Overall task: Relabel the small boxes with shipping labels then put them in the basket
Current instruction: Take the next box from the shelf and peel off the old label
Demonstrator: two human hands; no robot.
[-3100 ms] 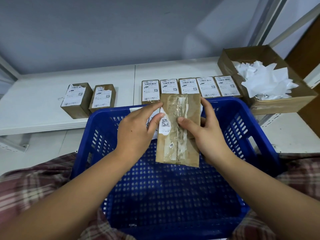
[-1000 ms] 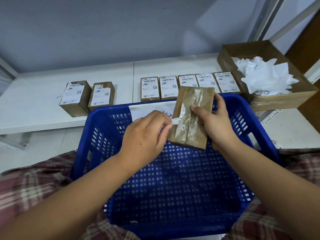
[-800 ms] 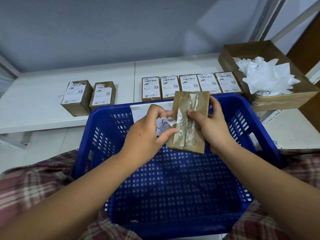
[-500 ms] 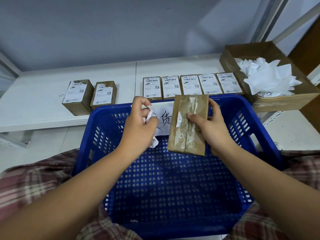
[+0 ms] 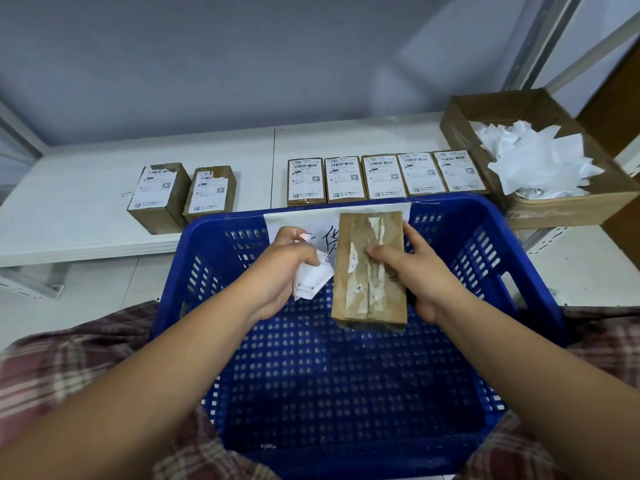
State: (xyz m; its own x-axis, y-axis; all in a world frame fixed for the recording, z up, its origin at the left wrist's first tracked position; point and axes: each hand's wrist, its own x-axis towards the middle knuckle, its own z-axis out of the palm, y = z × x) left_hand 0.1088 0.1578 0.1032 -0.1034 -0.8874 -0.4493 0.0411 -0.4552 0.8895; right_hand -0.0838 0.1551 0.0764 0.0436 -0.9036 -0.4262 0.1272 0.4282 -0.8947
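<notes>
- Box: held upright over the basket, torn-label face toward the camera.
- Right hand: grips the box, thumb on front, fingers curled behind.
- Left hand: fingers curled, pinching a crumpled label beside the box.
- Labelled boxes: five in a row on the shelf behind the basket.

Basket nearest; worktop behind it. On worktop: five small boxes in a row (side by side) behind basket, two boxes left of them, carton at right, paper scraps in it. Over basket: box in right hand, torn label in left hand beside it.
</notes>
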